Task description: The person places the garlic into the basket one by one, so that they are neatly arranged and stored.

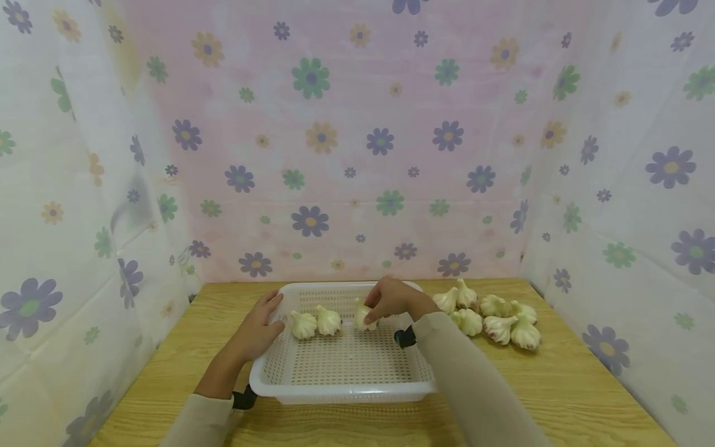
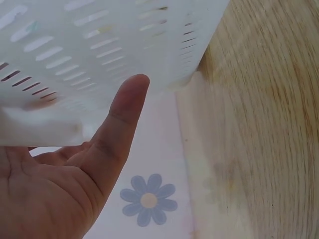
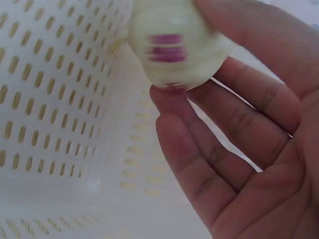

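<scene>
A white plastic basket [image 1: 352, 392] with slotted walls stands on the wooden table. My left hand [image 1: 258, 326] holds its left rim, and in the left wrist view one finger [image 2: 130, 104] stretches along the outer wall. Inside the basket, toward its back right, my right hand [image 1: 392, 298] pinches a garlic bulb [image 1: 363, 315]. The right wrist view shows purple streaks on that garlic bulb [image 3: 169, 47], with thumb and fingertips around it. Two more garlic bulbs, one [image 1: 303, 325] beside another [image 1: 328, 321], lie at the basket's back left.
Several garlic bulbs [image 1: 497, 329] lie in a pile on the table [image 1: 581, 397], right of the basket. Flower-patterned cloth [image 1: 357, 155] hangs behind the table and along both sides. Dark straps [image 1: 406, 336] show at the wrists.
</scene>
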A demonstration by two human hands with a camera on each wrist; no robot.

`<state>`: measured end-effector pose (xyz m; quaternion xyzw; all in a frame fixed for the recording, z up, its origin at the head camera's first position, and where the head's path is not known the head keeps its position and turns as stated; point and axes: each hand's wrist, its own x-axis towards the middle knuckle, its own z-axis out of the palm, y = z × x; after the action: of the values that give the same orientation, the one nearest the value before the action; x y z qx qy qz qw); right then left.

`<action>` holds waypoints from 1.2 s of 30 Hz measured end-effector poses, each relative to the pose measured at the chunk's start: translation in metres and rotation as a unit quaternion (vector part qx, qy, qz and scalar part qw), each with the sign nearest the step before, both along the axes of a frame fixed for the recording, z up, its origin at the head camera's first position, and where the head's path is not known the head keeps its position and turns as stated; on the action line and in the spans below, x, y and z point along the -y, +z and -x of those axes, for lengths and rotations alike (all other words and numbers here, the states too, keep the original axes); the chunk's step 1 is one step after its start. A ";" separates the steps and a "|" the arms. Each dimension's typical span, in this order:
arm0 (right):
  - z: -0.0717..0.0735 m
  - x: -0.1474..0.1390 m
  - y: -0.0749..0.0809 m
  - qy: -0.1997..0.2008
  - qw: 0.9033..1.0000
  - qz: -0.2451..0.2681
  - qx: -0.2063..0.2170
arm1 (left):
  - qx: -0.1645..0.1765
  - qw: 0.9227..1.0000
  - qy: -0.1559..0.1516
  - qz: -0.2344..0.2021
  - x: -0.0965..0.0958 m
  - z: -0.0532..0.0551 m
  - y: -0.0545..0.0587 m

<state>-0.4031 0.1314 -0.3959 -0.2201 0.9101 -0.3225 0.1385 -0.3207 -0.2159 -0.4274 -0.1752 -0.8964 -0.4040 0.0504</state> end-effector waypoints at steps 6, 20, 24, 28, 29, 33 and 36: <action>-0.002 0.005 -0.003 0.004 1.000 -0.008 0.005 | 0.002 1.000 0.003 0.009 -0.001 -0.001 0.001; -0.005 0.012 -0.005 -0.001 1.000 -0.009 0.005 | 0.002 1.000 0.007 -0.003 -0.002 0.001 -0.001; -0.005 0.013 -0.005 -0.009 1.000 -0.002 0.005 | 0.000 1.000 0.006 0.001 -0.002 0.000 0.000; -0.004 0.014 -0.004 -0.012 1.000 -0.001 -0.006 | -0.001 1.000 0.004 0.004 -0.002 -0.002 0.001; -0.004 0.014 -0.003 -0.012 1.000 -0.001 -0.008 | 0.000 1.000 0.004 0.004 -0.002 -0.002 0.001; -0.004 0.015 -0.004 -0.012 1.000 -0.002 -0.004 | 0.003 1.000 0.002 0.003 -0.001 -0.002 0.001; -0.004 0.015 -0.004 -0.012 1.000 0.000 0.003 | 0.004 1.000 0.002 0.001 0.000 -0.002 0.001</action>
<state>-0.3990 0.1164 -0.4000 -0.2081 0.9124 -0.3249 0.1369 -0.3186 -0.2155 -0.4266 -0.1719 -0.8972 -0.4041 0.0472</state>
